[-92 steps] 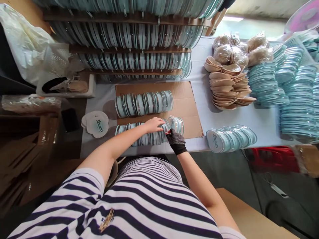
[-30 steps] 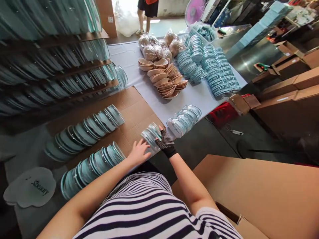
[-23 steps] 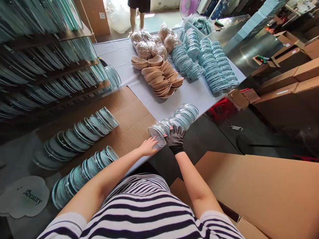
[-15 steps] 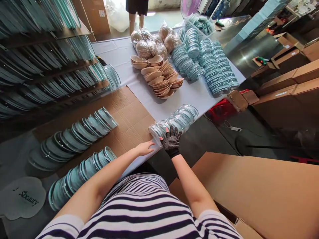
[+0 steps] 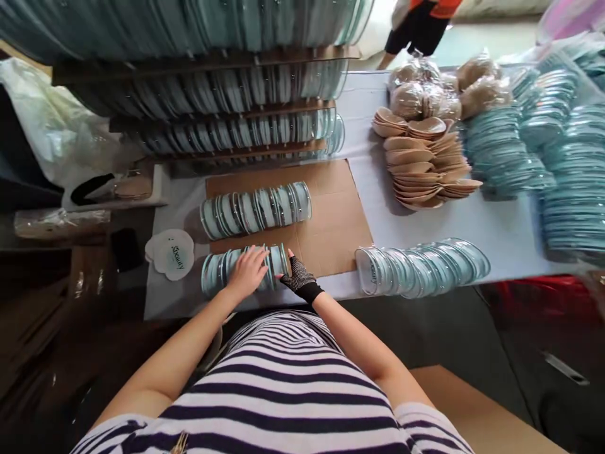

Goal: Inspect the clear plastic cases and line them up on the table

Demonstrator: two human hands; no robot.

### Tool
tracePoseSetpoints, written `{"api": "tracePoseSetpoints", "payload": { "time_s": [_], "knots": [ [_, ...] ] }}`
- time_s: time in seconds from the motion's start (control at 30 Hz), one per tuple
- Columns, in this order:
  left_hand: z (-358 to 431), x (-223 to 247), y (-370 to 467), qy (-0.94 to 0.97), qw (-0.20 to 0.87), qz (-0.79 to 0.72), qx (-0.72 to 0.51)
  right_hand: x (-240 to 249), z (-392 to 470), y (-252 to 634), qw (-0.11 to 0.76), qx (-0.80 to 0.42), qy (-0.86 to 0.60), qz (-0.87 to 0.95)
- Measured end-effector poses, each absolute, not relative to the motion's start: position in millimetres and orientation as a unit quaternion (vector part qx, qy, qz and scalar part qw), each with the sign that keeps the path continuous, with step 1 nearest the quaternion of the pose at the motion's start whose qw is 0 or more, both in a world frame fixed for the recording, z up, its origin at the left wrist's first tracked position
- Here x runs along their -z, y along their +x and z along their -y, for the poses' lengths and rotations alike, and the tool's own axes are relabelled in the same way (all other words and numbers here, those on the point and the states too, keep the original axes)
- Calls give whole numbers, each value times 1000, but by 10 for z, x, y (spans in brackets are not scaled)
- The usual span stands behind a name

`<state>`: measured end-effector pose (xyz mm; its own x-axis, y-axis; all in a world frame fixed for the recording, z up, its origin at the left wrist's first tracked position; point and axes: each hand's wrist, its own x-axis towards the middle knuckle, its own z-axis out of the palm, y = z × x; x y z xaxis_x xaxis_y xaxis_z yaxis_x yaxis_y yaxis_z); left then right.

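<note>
Shelving point(image 5: 208, 63) crammed with clear round packs fills the far left on my remote feed. White table point(image 5: 380, 227) next, a cardboard sheet point(image 5: 333, 211) lying on it. Beige cups point(image 5: 425, 167) heaped to the far right, a leaning row point(image 5: 420, 268) of packs at near right. Sheet bears two more: far row point(image 5: 255, 208) and near row point(image 5: 220, 272). Printed cards point(image 5: 172, 254) at left. Bare left hand point(image 5: 249, 270) lies over the near row, fingers loosely spread; I cannot tell whether it grips. Gloved right hand point(image 5: 300, 277) at that row's right end, thumb and fingers parted, released.
</note>
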<state>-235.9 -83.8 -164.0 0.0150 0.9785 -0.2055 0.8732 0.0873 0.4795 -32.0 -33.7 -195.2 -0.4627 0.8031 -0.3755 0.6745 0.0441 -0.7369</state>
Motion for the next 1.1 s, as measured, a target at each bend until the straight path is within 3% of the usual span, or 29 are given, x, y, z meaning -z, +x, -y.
{"api": "tracePoseSetpoints", "payload": {
  "time_s": [0.13,0.23,0.37,0.5,0.67,0.83,1.1],
  "knots": [
    [1007,1812,-2375,674,267,-681,-99,1991,239,-270,62,-463,-568,678],
    [993,1810,-2368,625,320,-684,-200,1851,58,-139,101,-437,-612,651],
    [925,1645,-2326,398,503,-611,-463,1325,-117,-47,183,-456,-577,652],
    [870,1352,-2237,272,670,-433,-538,677,-105,-77,263,-475,-481,688],
    [837,1088,-2222,260,615,-402,-627,217,40,-157,323,-295,-588,680],
    [825,965,-2176,201,586,-416,-665,136,166,-211,300,-459,-540,638],
    [868,950,-2138,164,588,-416,-674,206,142,-245,227,-577,-557,553]
  ]
}}
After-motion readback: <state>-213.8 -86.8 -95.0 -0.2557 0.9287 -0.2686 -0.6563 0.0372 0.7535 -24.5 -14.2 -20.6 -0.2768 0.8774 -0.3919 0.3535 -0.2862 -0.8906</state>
